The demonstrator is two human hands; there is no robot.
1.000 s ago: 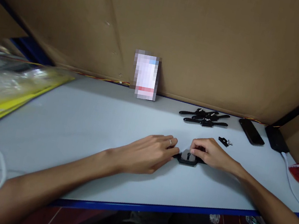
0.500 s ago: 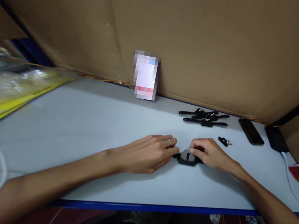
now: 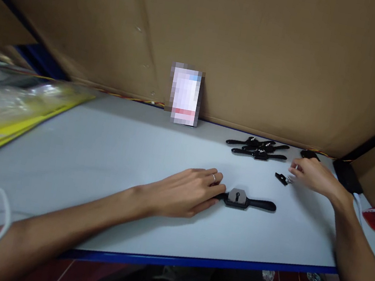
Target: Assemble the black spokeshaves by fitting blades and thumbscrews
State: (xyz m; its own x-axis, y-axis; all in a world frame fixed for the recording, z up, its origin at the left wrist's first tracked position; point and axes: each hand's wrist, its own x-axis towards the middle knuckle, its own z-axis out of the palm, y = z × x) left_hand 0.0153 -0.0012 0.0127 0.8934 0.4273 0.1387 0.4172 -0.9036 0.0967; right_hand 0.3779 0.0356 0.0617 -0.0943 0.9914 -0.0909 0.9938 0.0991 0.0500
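Observation:
A black spokeshave (image 3: 262, 204) lies across the table with a grey blade (image 3: 237, 196) on its middle. My left hand (image 3: 196, 190), a ring on one finger, is closed around its left handle, which the fingers mostly hide. My right hand (image 3: 313, 176) hovers at the small loose parts, its fingers curled but apart, with nothing plainly held. Just below those fingertips are a small black cap plate (image 3: 280, 178) and shiny metal screws (image 3: 288, 180). The spokeshave's right handle lies free on the table.
Several assembled spokeshaves (image 3: 260, 148) lie in a pile near the cardboard wall (image 3: 278, 55). Behind my right hand are a dark phone (image 3: 310, 155) and a black device (image 3: 348, 177) with a white cable. A yellow-edged plastic package (image 3: 30, 127) lies left; a blurred upright screen (image 3: 186, 95) stands at the back.
My right hand has left the spokeshave's right handle and blade and moved right and back to the small loose parts. My left hand stays on the left handle.

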